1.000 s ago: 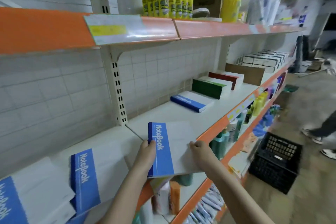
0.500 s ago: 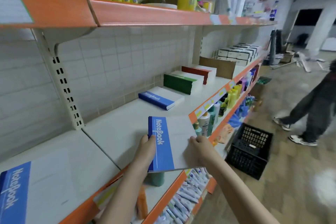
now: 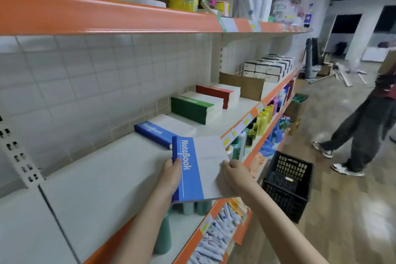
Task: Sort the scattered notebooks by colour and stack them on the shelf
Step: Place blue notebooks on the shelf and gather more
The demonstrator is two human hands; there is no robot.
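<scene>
You hold one blue notebook (image 3: 198, 170) flat between both hands, over the front edge of the middle shelf (image 3: 102, 180). Your left hand (image 3: 170, 177) is clamped on the spine edge, thumb on the blue band; your right hand (image 3: 232, 174) is closed on the opposite white edge, fingers spread across the cover. That two-sided grip keeps the thin cover level and the spine turned the same way as the stack ahead, which suits a flat placement.

The blue stack (image 3: 159, 132) lies on the shelf just beyond the held notebook, its spine facing the aisle. Further along sit the green stack (image 3: 194, 107) and then the red stack (image 3: 218, 93), each apart from its neighbour, so the colours are already separated in a row. The held copy belongs, in my judgement, on the blue stack.

The remaining move calls for squaring the edges on landing; a skewed drop could push the low stack toward the wall.

A black crate (image 3: 287, 182) stands on the floor below your right arm. Another person (image 3: 362, 126) is in the aisle, well apart.
</scene>
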